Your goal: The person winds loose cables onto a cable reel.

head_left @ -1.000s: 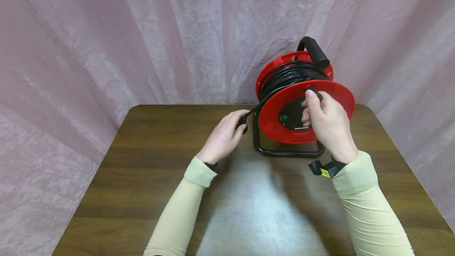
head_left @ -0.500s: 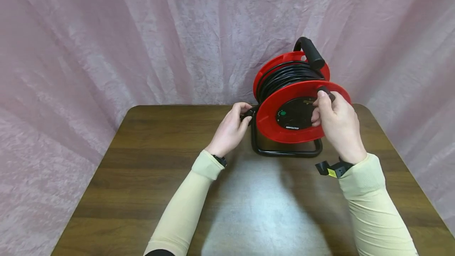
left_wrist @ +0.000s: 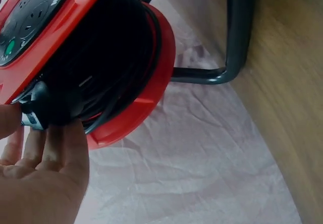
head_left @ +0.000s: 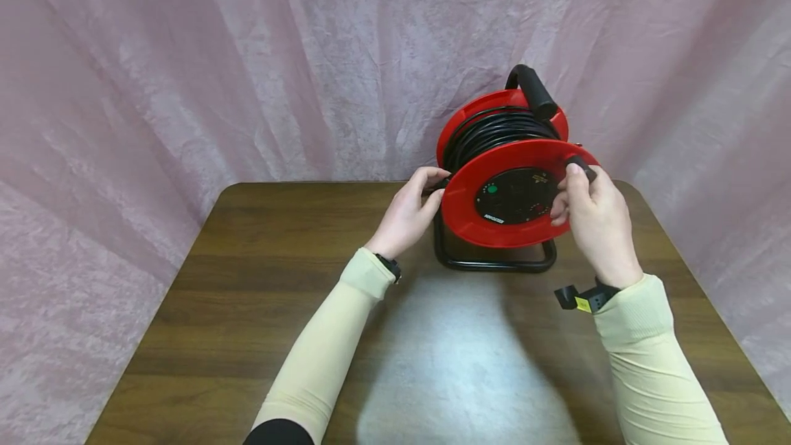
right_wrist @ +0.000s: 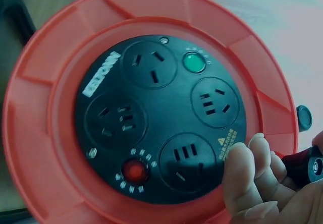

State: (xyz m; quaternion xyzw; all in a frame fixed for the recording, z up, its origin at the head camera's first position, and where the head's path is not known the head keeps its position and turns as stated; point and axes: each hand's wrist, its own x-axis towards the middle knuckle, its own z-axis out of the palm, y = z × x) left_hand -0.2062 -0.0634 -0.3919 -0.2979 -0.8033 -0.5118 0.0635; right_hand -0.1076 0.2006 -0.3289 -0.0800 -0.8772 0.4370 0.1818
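Observation:
A red and black cable reel (head_left: 459,208) stands on its black tube frame, with black cable (head_left: 497,130) wound between its two red flanges. My left hand (head_left: 406,215) is at the reel's left side. Thumb and fingers hold a black plug (left_wrist: 60,107) close against the wound cable; the head view mostly hides this plug. On the front flange, my right hand (head_left: 599,222) grips the black crank knob (head_left: 582,167). In the right wrist view the socket panel (right_wrist: 161,115) shows several sockets, a green button (right_wrist: 194,62) and a red button (right_wrist: 135,171).
The reel's black carry handle (head_left: 536,93) rises at the top back. It all stands near the back edge of a brown wooden table (head_left: 247,307). Behind hangs a pink curtain (head_left: 346,74). Each wrist wears a black band, the right one with a small camera (head_left: 581,298).
The front flange and its panel have turned clockwise, my right hand going right and slightly down with the knob. My left hand has moved up and right with the plug, to the reel.

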